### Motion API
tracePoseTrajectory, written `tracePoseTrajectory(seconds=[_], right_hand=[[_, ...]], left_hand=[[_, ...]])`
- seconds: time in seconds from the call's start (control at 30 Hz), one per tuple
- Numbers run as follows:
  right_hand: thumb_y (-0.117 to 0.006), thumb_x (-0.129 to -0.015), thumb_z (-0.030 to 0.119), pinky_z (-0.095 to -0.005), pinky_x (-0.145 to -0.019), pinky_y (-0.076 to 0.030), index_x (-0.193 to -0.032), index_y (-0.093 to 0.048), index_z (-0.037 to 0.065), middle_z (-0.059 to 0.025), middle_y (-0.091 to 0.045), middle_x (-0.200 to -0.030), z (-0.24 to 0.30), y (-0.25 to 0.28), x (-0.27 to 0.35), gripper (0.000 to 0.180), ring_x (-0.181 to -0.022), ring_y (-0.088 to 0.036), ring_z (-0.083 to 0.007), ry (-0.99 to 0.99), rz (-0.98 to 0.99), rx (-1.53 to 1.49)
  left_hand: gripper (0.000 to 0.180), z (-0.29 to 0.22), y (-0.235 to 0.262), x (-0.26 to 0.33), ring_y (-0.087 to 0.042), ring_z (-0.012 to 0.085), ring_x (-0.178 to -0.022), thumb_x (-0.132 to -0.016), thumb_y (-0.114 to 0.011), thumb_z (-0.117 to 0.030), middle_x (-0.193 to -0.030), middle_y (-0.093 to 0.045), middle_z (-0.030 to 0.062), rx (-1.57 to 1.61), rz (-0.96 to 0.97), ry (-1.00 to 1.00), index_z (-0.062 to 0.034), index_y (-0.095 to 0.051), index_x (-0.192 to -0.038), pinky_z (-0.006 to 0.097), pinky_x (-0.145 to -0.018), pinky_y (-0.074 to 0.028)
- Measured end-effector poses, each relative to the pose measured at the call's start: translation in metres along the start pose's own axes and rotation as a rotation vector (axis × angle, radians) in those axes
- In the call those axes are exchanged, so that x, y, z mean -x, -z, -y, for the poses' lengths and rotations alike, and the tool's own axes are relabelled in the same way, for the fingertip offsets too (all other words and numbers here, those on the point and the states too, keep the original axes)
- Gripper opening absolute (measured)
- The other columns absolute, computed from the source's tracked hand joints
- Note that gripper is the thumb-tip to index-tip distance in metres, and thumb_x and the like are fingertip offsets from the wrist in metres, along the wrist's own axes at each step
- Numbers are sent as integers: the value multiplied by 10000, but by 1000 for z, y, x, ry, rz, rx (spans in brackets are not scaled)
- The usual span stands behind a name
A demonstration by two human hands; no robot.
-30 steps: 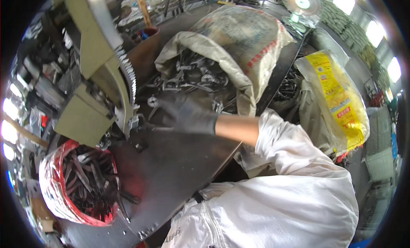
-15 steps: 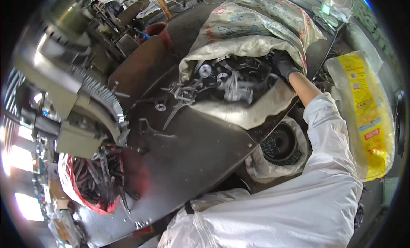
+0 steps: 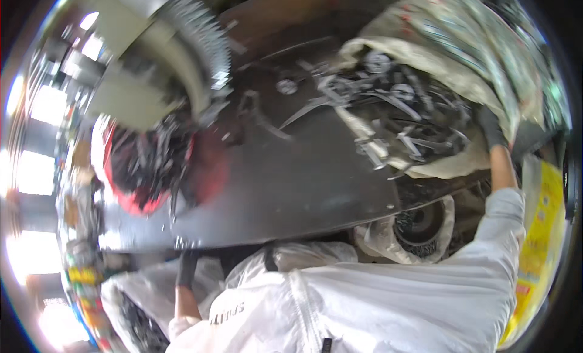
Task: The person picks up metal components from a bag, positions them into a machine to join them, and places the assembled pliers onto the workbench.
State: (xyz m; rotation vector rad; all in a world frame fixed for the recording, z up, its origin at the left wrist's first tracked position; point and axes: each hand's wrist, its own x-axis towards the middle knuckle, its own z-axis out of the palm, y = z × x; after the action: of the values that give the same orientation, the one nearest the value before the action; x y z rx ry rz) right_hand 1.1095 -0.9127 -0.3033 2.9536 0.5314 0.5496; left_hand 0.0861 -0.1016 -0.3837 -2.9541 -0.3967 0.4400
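The sack lies sideways on the desk, mouth toward the near edge, letting metal parts spill within reach. The right hand is at its rim, the left hand by the desk's edge; through blur, I cannot tell whether their fingers grip.

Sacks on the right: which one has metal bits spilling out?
The big pale sack, lying on the table with its mouth open and metal parts spilling out. The other sack, beyond the table's edge, has a broad yellow band.
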Motion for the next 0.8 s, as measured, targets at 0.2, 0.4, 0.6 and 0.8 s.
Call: tracePoseTrajectory(seconds=[0.2,0.4,0.6,0.8], right_hand=[[-688,-904,317,-510,-922,-507,-1237,-654,-77,-342,-695,-1152,119,23,24,517,-1132,-653,-497,147,-51,-230],[-680,-904,180,-432,-985,-490,-1308,-603,-77,-260,-675,-1279,184,106,-3,485,-1194,-642,-379,199,60,-516],[-756,-848,146,-425,-988,-515,-1492,-476,35,-273,-646,-1283,472,228,17,710,-1162,-641,-406,612,95,-586],[-752,-856,186,-487,-1006,-501,-1542,-418,61,-300,-617,-1326,544,211,32,773,-1211,-609,-461,435,74,-517]], left_hand=[[314,-29,145,30,-711,177,-865,-1080,-453,-153,-1071,-757,62,949,127,195,-54,-661,-1293,292,-756,-562],[422,-28,251,-111,-645,350,-1187,-908,-610,-38,-1313,-660,144,309,-302,294,-65,-658,-1326,486,-1018,-510],[502,11,258,-152,-403,423,-1460,-922,-645,-66,-1491,-513,213,182,-664,-49,-92,-583,-1419,528,-1207,-331],[637,81,253,-122,-355,440,-1492,-908,-761,-309,-1557,-447,253,-181,-1387,476,-43,-552,-1448,574,-1233,-254]])
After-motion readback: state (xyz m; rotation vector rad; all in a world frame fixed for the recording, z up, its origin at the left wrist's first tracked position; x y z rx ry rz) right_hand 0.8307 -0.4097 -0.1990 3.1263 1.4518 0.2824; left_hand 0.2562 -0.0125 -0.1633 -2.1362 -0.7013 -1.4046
